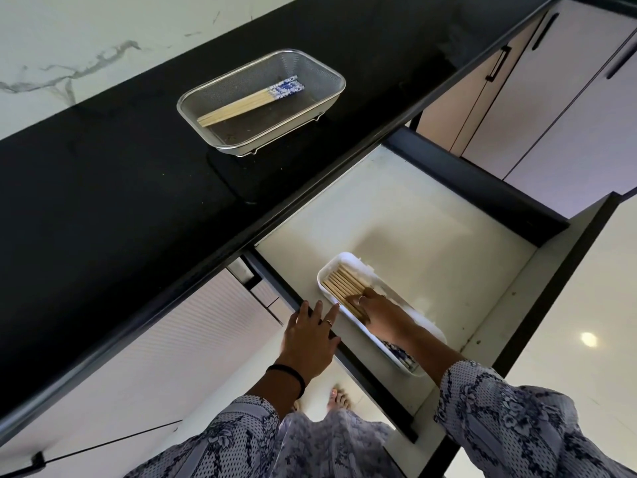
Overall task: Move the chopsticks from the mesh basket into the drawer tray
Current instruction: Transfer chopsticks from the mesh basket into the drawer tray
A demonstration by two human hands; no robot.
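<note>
Floor: pale glossy tile (565, 339) below the open drawer.
Left hand (310, 334): fingers straight, resting on the drawer's dark side rail.
Right hand (377, 313): fingers laid flat on the chopsticks in the tray (343, 284).
Drawer tray (362, 329): white, inside the cream-lined drawer (396, 219).
Desk (103, 167): black top carrying the mesh basket (325, 98).
Basket chopsticks (250, 101): a few lie inside, blue-patterned ends to the right.
Wall: white marble (69, 46) behind.

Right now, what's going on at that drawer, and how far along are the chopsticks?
A person is partway through. Their right hand rests on a row of chopsticks lying in the white tray inside the open drawer. Their left hand rests on the drawer's front edge. A few blue-patterned chopsticks still lie in the mesh basket on the black counter, so more remain to move.
</note>
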